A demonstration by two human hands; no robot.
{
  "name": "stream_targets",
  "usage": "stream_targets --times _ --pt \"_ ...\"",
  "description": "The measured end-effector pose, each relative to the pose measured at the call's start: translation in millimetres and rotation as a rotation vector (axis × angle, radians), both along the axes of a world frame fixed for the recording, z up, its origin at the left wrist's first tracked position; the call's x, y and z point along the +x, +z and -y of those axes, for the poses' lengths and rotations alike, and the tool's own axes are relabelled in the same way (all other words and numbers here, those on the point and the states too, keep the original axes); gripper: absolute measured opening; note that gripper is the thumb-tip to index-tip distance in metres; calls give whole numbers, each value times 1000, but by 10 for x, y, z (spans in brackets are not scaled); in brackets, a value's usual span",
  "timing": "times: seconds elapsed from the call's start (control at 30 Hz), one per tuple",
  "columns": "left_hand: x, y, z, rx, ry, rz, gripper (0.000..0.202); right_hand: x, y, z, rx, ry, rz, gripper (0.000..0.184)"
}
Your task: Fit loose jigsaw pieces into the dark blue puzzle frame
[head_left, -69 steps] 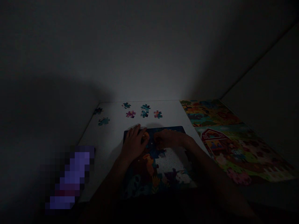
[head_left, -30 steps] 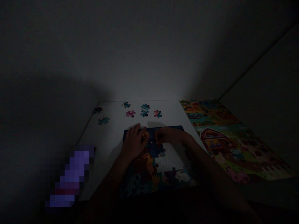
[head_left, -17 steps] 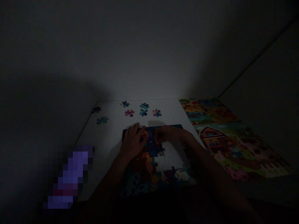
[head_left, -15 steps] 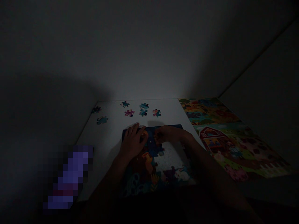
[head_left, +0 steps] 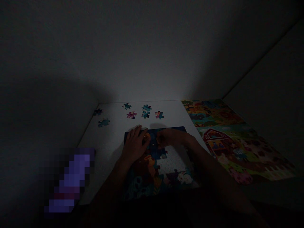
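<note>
The scene is very dark. A partly built jigsaw puzzle (head_left: pixel 159 167) with a dark blue top lies on a white table (head_left: pixel 111 139). My left hand (head_left: pixel 134 144) lies flat on the puzzle's upper left part, fingers stretched out. Over the puzzle's upper middle, my right hand (head_left: pixel 169 137) has its fingers curled and pressed down on what seems to be a puzzle piece; the piece itself is too dark to make out. Several loose puzzle pieces (head_left: pixel 145 111) lie farther back on the table.
A colourful farm picture sheet (head_left: pixel 228 139) with a red barn lies to the right of the puzzle. A blurred purple object (head_left: pixel 70 180) sits at the near left. Walls close in the table behind and on the left.
My right hand has shifted slightly left over the puzzle's top edge. The view has drifted a little. My left hand stays in place.
</note>
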State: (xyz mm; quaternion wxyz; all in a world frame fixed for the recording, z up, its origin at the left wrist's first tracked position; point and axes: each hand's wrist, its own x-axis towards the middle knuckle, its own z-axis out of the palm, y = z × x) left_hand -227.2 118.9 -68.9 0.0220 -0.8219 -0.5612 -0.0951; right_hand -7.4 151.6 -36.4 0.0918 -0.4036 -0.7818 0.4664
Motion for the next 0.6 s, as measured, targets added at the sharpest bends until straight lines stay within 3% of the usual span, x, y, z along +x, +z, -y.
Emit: stream_targets --times 0.3,0.5,0.6 --pt "-5 0 -9 -10 -2 -9 47 -30 29 10 27 -11 52 27" --pt "-11 -6 -8 -8 -4 3 48 -71 128 98 177 84 341 29" --pt "-6 0 -6 -11 -3 9 47 -66 171 124 178 129 395 32"
